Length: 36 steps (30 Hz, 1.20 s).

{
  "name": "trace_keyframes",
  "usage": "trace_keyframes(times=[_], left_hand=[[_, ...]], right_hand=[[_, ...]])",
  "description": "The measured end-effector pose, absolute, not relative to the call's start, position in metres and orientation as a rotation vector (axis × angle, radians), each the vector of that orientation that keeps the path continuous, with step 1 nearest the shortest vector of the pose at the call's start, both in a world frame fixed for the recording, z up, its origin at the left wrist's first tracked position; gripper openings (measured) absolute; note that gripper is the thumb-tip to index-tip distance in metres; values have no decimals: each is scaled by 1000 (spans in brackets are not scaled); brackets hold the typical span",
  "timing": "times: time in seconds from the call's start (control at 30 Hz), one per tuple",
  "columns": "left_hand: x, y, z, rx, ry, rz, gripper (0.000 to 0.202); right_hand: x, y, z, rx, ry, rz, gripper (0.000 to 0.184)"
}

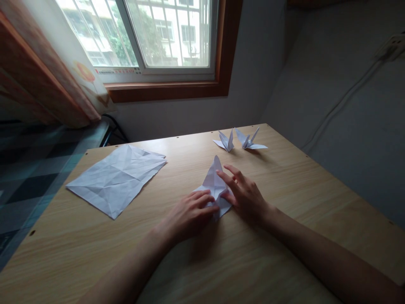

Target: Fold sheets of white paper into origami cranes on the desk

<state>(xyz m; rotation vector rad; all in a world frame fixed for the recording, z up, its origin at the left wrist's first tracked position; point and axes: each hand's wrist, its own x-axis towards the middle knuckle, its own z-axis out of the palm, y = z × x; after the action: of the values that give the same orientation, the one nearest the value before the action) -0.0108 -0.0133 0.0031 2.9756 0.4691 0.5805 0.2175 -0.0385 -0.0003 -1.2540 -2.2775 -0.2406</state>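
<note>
A partly folded sheet of white paper (214, 180) lies on the wooden table between my hands, its pointed flap facing the window. My left hand (198, 209) rests over its lower left part, fingers curled and pressing on it. From the right, my right hand (245, 192) grips the paper's edge, with the thumb low and the index fingertip against the tall flap. Two finished paper cranes, a left one (226, 141) and a right one (249, 140), stand beyond my hands near the far edge. The paper's underside and some fingertips are hidden.
A creased, unfolded white sheet (115, 179) lies flat on the left of the table (303, 202). Past the far edge are a wall and a window (171, 38). A checkered cloth surface (41, 169) and a curtain (47, 63) are at the left. A cable (340, 99) hangs on the right wall.
</note>
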Motion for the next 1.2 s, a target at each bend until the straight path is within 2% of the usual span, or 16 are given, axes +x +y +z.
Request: trace_keyframes(times=[0.13, 0.2, 0.33, 0.47, 0.53, 0.73, 0.9, 1.03, 1.2], left_hand=[[-12, -14, 4, 2961, 491, 585, 23], [-13, -14, 3, 2956, 499, 574, 24], [-14, -13, 2, 2966, 477, 537, 26], [-15, -14, 2, 2959, 475, 500, 26], [-15, -14, 3, 2951, 477, 485, 25], [-14, -16, 7, 2952, 499, 474, 24], [-14, -16, 8, 2928, 464, 439, 29], [-14, -16, 9, 2917, 453, 443, 29], [-13, -16, 10, 2912, 470, 442, 31]], right_hand=[[218, -36, -5, -1335, -2102, 39, 81], [225, -33, -5, -1263, -2112, 166, 85], [242, -23, 7, -1153, -2274, 217, 69], [246, -11, 20, -1225, -2343, 355, 50], [241, -7, 21, -1258, -2320, 374, 47], [222, -1, 5, -1382, -2048, 535, 78], [218, 4, -7, -1410, -1844, 707, 82], [216, 8, -9, -1523, -1738, 681, 90], [215, 7, -9, -1519, -1713, 730, 85]])
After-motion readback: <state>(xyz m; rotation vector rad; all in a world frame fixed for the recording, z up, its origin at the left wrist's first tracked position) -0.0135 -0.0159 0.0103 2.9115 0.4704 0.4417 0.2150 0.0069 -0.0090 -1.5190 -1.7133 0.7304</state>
